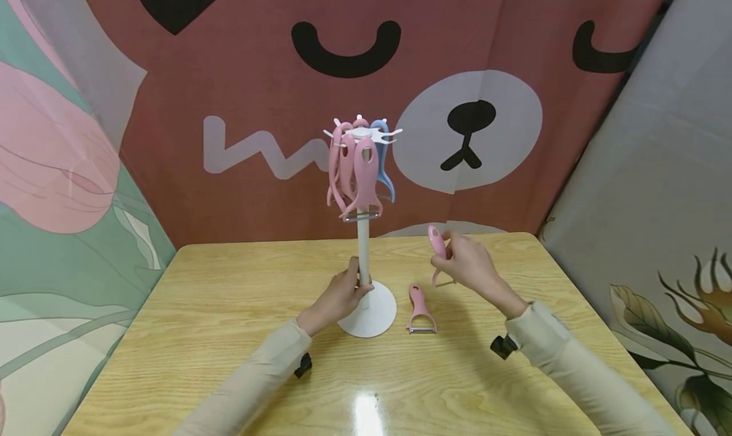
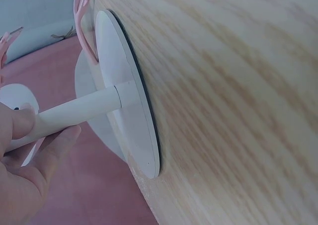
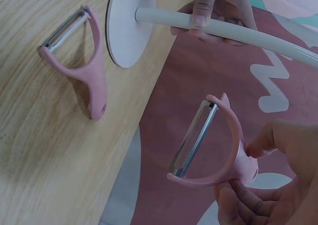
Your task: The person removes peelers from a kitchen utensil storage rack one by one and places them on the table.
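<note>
In the head view my left hand (image 1: 341, 290) grips the white post (image 1: 363, 239) of a stand just above its round base (image 1: 380, 312). My right hand (image 1: 471, 261) pinches a pink peeler (image 1: 438, 242) by its handle, to the right of the stand and above the table. In the right wrist view the held peeler's metal blade (image 3: 195, 140) faces away from the fingers. A second pink peeler (image 1: 419, 306) lies on the table beside the base, blade end toward me. At the top of the stand, several pink peelers (image 1: 366, 169) and a blue one (image 1: 384, 169) hang from white hooks (image 1: 394, 134).
The wooden table (image 1: 240, 334) carries the stand near its middle. Behind its far edge hangs a red curtain with a bear face (image 1: 257, 201). Patterned cloth (image 1: 675, 232) closes off the right side, and floral cloth (image 1: 57, 232) the left.
</note>
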